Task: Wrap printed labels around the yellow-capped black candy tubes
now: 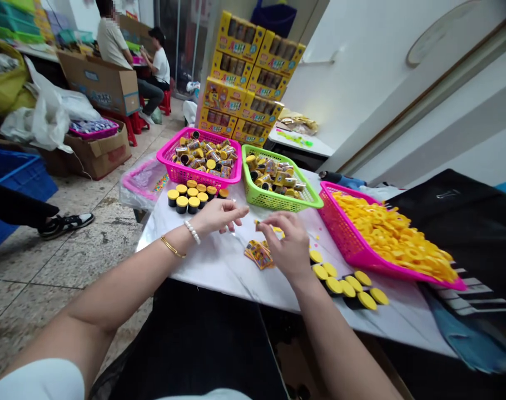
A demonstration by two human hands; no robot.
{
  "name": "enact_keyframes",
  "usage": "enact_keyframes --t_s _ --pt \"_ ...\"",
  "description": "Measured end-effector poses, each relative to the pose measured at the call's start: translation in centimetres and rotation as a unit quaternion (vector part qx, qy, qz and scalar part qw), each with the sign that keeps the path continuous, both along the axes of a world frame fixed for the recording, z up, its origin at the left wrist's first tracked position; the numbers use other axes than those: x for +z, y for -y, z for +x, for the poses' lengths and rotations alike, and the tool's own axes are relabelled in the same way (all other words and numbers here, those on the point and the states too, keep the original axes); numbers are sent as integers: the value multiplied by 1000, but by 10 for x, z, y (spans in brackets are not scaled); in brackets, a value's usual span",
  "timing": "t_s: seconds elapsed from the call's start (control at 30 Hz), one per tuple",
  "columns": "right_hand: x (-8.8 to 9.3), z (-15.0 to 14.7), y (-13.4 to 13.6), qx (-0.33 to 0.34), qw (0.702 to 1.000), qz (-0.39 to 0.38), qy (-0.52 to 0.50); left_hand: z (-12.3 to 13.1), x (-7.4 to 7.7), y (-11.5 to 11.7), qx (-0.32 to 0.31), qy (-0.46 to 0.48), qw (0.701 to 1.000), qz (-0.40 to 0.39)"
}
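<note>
My left hand (219, 215), with a pearl bracelet and a gold bangle at its wrist, hovers over the white table (219, 261). Its fingers are apart and I see nothing held in them. Close by on the right, my right hand (288, 241) pinches thumb against fingers; a tiny yellowish bit shows at the tips, too small to name. Under that hand lies a small pile of printed cards or labels (259, 254). Black tubs with yellow lids (193, 201) stand grouped beyond my left hand. More yellow-lidded black tubs (348, 286) sit right of my right forearm.
A pink basket (163, 158) and a green basket (273, 201) hold small printed, yellow-capped containers. Another pink basket (347, 247) is heaped with yellow plastic pieces (395, 239). Yellow display boxes (240, 83) are stacked behind. Two people sit at the far left; another person's leg and shoe (65, 223) appear nearer.
</note>
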State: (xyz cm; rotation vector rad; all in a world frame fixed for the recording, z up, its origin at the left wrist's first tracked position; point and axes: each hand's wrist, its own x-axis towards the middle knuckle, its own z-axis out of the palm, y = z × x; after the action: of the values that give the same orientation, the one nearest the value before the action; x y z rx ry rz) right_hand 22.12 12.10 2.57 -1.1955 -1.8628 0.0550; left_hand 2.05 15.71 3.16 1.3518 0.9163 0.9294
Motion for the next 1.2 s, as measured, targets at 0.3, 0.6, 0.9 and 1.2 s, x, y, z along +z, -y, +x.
enact_keyframes --t_s 0.3,0.6,0.9,1.2 --pt "24 -48 -63 148 910 -295 -250 -13 -2 -15 102 95 989 57" --pt "-1 -40 -64 97 898 -306 -302 -2 -6 -12 276 79 950 123" --pt "0 -43 -58 33 955 -166 -245 2 0 2 272 26 945 177" --pt "-4 -60 -50 87 978 -83 -170 -2 1 -7 255 130 956 62"
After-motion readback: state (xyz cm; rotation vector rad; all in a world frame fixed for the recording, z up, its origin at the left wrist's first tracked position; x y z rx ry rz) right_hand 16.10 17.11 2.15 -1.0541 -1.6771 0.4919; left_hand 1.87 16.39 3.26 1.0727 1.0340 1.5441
